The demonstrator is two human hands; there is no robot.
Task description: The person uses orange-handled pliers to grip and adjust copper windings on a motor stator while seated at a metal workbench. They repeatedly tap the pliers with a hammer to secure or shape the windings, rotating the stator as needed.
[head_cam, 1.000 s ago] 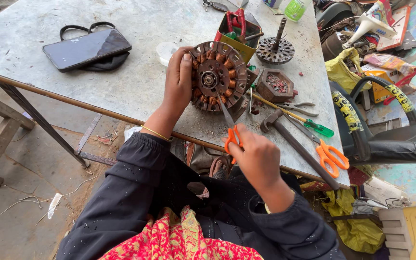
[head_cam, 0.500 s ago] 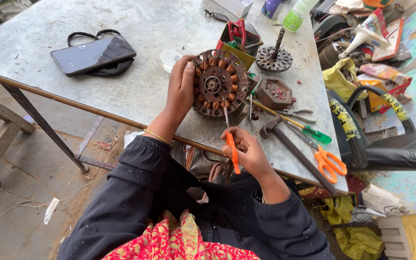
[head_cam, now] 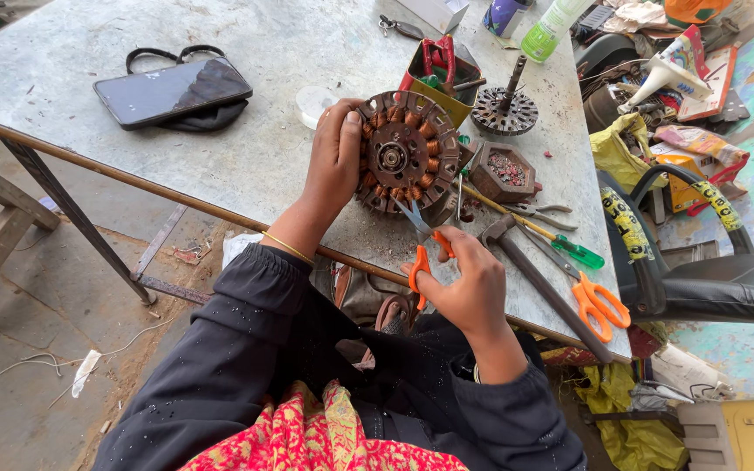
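A round motor stator (head_cam: 407, 155) with copper-coloured windings stands tilted on the grey table (head_cam: 246, 166). My left hand (head_cam: 335, 161) grips its left rim. My right hand (head_cam: 467, 283) holds orange-handled scissors (head_cam: 421, 249), with the blades open and their tips at the stator's lower edge windings.
A phone (head_cam: 172, 90) lies on a black pouch at the left. A tin with red pliers (head_cam: 440, 70), a finned rotor with shaft (head_cam: 505, 106), a small dish of bits (head_cam: 503, 173), a hammer (head_cam: 538, 279), a green screwdriver (head_cam: 560, 244) and second orange scissors (head_cam: 599, 303) lie to the right.
My right hand has brought the scissors up from the table edge to the stator's lower rim. The left hand keeps its grip on the stator.
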